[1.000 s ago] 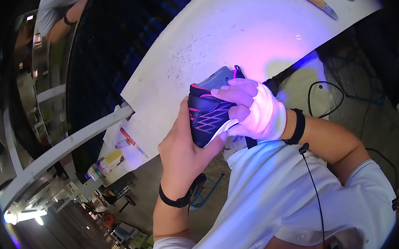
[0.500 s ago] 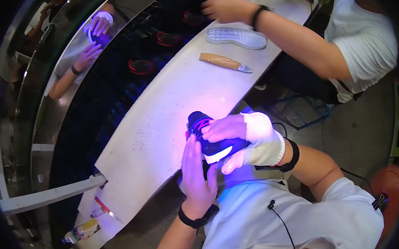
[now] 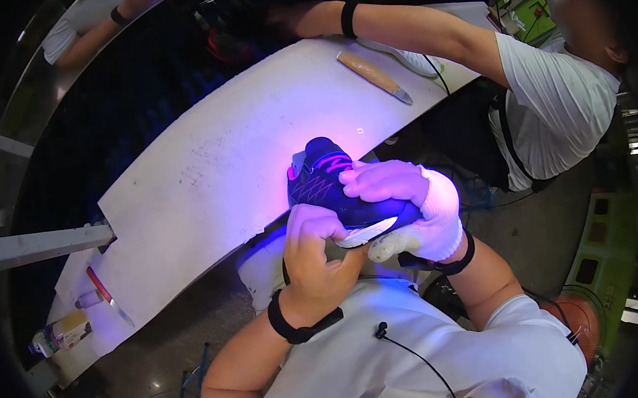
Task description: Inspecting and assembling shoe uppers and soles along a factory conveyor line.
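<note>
A black shoe (image 3: 326, 195) with pink laces and a white sole edge (image 3: 369, 232) is held over the near edge of the white bench, lit by purple light. My right hand (image 3: 400, 193), in a white glove with bare fingertips, is closed around the shoe, fingers across its upper and thumb underneath. My left hand (image 3: 312, 255) is bare. Its fingers are bent and pressed against the shoe beside the white sole edge, closed on it. The fingertips are partly hidden.
A tan-handled knife (image 3: 373, 77) and a white shoe sole (image 3: 417, 63) lie far right on the bench (image 3: 184, 179). A co-worker's arm (image 3: 426, 32) reaches over a dark conveyor. At left are a red-handled knife (image 3: 109, 295), a small package (image 3: 69, 331) and a grey bar (image 3: 45, 248).
My left hand's straight fingers have curled in against the shoe. The shoe appears slightly higher in view. The co-worker's arm has reached further left over the conveyor, and the view has shifted.
</note>
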Action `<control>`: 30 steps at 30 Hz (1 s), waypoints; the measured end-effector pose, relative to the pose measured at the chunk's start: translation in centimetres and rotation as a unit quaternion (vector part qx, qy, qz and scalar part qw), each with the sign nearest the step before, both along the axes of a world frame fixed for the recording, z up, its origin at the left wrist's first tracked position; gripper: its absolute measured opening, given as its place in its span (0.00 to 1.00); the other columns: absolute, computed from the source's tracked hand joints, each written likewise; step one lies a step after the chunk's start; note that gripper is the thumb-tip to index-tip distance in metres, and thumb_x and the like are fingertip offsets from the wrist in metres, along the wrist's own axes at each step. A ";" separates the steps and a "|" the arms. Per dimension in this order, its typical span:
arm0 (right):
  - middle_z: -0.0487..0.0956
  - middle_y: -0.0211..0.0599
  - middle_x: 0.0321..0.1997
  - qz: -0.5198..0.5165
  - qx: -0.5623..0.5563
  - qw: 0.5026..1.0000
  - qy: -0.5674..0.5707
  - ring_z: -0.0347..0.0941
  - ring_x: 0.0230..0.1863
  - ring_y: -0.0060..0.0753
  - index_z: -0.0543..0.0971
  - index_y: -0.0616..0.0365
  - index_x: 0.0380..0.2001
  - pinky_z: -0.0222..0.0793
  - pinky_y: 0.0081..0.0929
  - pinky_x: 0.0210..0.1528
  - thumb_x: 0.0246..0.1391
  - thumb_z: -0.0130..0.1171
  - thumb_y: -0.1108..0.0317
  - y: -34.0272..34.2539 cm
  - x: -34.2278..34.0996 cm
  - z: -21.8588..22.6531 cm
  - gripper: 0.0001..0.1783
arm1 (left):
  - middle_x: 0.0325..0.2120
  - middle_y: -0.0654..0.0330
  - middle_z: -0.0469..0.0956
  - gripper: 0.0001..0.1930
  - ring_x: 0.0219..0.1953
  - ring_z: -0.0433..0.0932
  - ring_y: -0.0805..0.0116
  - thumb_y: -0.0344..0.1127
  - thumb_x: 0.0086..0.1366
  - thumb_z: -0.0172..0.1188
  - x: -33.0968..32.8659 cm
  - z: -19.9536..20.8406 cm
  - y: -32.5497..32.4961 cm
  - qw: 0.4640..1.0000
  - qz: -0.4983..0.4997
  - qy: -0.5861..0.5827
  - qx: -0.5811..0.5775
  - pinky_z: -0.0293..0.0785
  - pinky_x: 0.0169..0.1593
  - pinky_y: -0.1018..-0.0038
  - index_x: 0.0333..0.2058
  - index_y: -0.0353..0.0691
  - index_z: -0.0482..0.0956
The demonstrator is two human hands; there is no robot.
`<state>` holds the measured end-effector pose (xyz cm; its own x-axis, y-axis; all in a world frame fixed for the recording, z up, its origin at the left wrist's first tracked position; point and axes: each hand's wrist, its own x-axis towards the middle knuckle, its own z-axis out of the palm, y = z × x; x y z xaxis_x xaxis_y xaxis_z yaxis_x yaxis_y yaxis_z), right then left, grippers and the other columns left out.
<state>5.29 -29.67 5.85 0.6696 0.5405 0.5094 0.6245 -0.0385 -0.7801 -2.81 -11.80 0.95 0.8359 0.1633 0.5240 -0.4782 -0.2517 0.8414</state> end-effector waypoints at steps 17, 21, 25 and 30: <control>0.84 0.52 0.61 -0.078 0.060 0.950 0.296 0.81 0.62 0.52 0.86 0.56 0.52 0.74 0.42 0.68 0.52 0.79 0.57 -10.0 4.7 -5.7 0.26 | 0.41 0.53 0.76 0.25 0.45 0.75 0.49 0.32 0.47 0.84 9.5 1.5 -2.0 0.922 -0.132 0.096 0.351 0.76 0.49 0.59 0.37 0.39 0.74; 0.85 0.48 0.62 -0.116 -0.122 0.958 0.233 0.84 0.61 0.45 0.88 0.58 0.54 0.76 0.36 0.65 0.41 0.83 0.62 -9.3 6.0 -4.8 0.32 | 0.43 0.52 0.79 0.25 0.46 0.78 0.49 0.32 0.47 0.85 11.2 0.8 -0.8 0.920 -0.123 0.102 0.359 0.78 0.49 0.60 0.38 0.39 0.76; 0.89 0.47 0.44 -0.151 -0.184 0.961 0.141 0.87 0.43 0.45 0.88 0.60 0.49 0.80 0.35 0.47 0.46 0.79 0.56 -8.2 6.7 -4.5 0.29 | 0.55 0.52 0.80 0.27 0.62 0.75 0.50 0.35 0.52 0.84 10.8 0.8 5.0 0.940 -0.209 0.169 0.212 0.72 0.65 0.57 0.48 0.40 0.81; 0.88 0.34 0.41 -0.214 0.042 0.893 0.394 0.84 0.44 0.29 0.86 0.64 0.45 0.80 0.31 0.49 0.67 0.63 0.45 -7.2 6.4 -11.0 0.28 | 0.69 0.53 0.73 0.41 0.75 0.65 0.54 0.39 0.55 0.84 9.0 2.4 9.6 0.932 -0.244 0.249 0.101 0.61 0.77 0.58 0.67 0.41 0.77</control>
